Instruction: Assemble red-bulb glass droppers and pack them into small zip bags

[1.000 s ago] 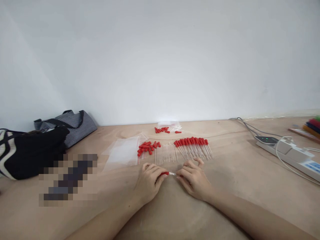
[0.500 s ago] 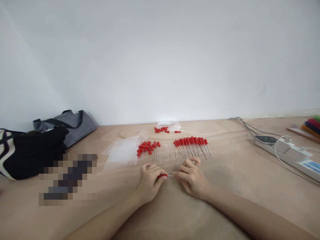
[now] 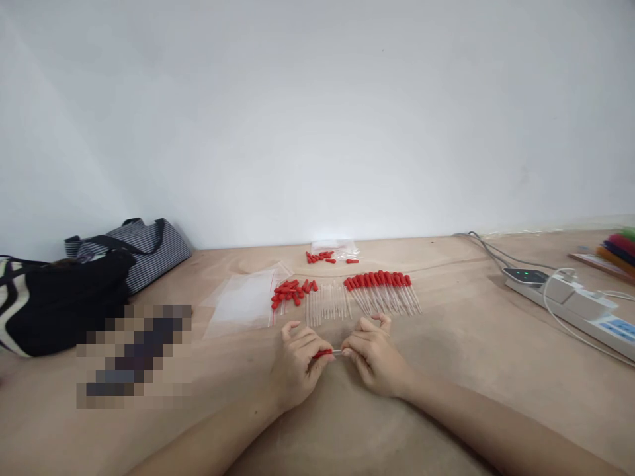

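Observation:
Between thumb and fingers, my left hand pinches a red rubber dropper bulb. My right hand grips a thin clear dropper tube, whose end meets the bulb; how deep it sits inside is hidden. Just beyond my hands lies a row of bare clear tubes. To their left is a pile of loose red bulbs, partly on plastic zip bags. On the right, several droppers with red bulbs fitted lie side by side, tips toward me.
Farther back lie more red bulbs and a small bag of clear tubes. A striped bag and black bag stand left, near a pixelated patch. At right are a power strip with cables and colourful bristly items.
My right hand has moved slightly left, closer to my left hand. Less of the tube shows between them, and more of the red bulb is visible.

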Motion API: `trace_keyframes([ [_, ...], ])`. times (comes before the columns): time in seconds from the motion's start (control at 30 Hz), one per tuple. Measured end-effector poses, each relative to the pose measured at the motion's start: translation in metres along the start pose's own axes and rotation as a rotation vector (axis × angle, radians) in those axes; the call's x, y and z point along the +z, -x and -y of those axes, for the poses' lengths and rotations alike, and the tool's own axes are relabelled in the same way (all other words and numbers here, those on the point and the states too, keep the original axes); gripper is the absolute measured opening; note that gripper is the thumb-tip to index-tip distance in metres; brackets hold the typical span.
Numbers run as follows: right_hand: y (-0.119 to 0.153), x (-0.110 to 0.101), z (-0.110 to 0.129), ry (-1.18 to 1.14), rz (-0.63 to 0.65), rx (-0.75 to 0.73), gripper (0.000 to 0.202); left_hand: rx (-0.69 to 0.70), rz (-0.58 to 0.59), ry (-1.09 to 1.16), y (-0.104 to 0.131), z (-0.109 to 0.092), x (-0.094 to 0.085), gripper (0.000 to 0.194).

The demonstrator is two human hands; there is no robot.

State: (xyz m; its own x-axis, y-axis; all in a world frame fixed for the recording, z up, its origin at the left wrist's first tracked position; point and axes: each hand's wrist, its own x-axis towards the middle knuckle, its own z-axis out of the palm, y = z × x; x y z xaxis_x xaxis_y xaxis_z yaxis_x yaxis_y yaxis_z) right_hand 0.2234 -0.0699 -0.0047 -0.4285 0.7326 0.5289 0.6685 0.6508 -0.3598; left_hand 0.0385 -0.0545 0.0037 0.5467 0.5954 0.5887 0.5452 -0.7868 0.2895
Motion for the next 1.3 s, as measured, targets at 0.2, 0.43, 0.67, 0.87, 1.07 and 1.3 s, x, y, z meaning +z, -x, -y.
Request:
trace_keyframes([
  [0.2,-0.003,-0.001,0.001,-0.053,0.1,0.051,0.019,0.007,-0.003,0.004,0.002,0.001,0.002,0.016],
  [0.43,-0.008,-0.008,0.003,-0.07,0.174,0.073,0.024,-0.021,0.035,-0.008,-0.001,0.002,0.0,0.016],
  [0.67,-0.006,-0.016,-0.013,0.107,0.06,-0.041,0.013,-0.094,0.086,-0.02,-0.005,0.012,-0.005,0.013],
  [0.87,-0.002,-0.013,-0.021,0.259,-0.04,-0.116,0.017,-0.106,0.141,-0.069,-0.002,0.02,-0.006,0.019],
  [1.07,-0.014,-0.019,-0.05,0.338,-0.247,0.408,0.024,-0.315,-0.004,-0.247,-0.004,0.037,-0.009,0.054],
  [1.3,-0.032,-0.012,-0.069,0.457,-0.142,0.753,0.027,-0.399,-0.019,-0.3,-0.008,0.043,-0.008,0.017],
])
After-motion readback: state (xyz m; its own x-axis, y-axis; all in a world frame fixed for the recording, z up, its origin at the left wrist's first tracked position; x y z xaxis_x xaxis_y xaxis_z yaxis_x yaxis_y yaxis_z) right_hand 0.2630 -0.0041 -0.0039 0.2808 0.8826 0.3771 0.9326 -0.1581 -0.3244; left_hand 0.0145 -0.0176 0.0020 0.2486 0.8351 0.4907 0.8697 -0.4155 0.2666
